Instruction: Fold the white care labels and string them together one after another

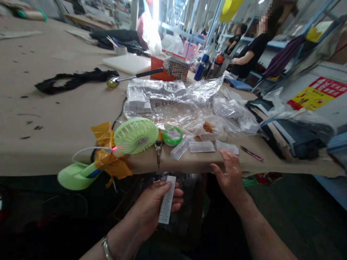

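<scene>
My left hand (155, 200) is closed on a narrow white printed label (167, 202), thumb on top, just below the table's front edge. My right hand (230, 173) has its fingers apart at the table edge. Its fingertips reach a small stack of white labels (227, 147); whether they touch it I cannot tell. Left of that lie another printed label stack (201, 146) and a clear-wrapped bundle (181, 147). To the right rests a slim tool with a dark pointed tip, perhaps tweezers (251, 153).
A green fan (135, 136) is taped at the table edge beside a soldering-iron-like tool (158, 150) and a green round tin (172, 135). Behind are plastic bags (173, 108), a rotary-headed handle (135, 76) and bottles (201, 66). Folded fabrics (292, 133) lie right. A person (252, 54) stands beyond.
</scene>
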Action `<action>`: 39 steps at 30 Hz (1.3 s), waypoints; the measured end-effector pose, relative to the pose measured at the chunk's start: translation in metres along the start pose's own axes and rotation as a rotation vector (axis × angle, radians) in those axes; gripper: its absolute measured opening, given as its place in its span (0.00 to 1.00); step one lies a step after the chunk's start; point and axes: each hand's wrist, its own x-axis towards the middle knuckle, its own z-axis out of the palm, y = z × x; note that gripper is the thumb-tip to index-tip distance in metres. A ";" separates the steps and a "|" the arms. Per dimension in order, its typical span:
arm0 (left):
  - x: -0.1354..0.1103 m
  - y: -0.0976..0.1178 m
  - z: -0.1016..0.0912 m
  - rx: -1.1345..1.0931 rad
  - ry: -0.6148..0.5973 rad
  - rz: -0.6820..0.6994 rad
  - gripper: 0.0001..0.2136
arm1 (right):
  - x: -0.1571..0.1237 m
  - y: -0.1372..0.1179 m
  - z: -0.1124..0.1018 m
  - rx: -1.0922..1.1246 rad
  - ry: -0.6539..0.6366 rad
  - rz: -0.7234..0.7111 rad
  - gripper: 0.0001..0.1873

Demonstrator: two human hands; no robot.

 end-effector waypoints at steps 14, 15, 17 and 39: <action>-0.003 -0.004 0.006 0.028 0.020 0.012 0.05 | -0.016 0.038 -0.013 0.173 0.058 0.120 0.07; -0.004 -0.004 0.007 0.022 0.010 0.015 0.05 | -0.015 0.027 -0.014 0.258 0.106 0.162 0.06; -0.004 -0.005 0.009 0.003 -0.035 0.014 0.06 | -0.013 -0.005 -0.013 0.442 0.193 0.189 0.07; -0.001 -0.017 -0.004 -0.253 -0.118 0.213 0.07 | -0.029 -0.112 0.023 0.515 -0.200 -0.430 0.09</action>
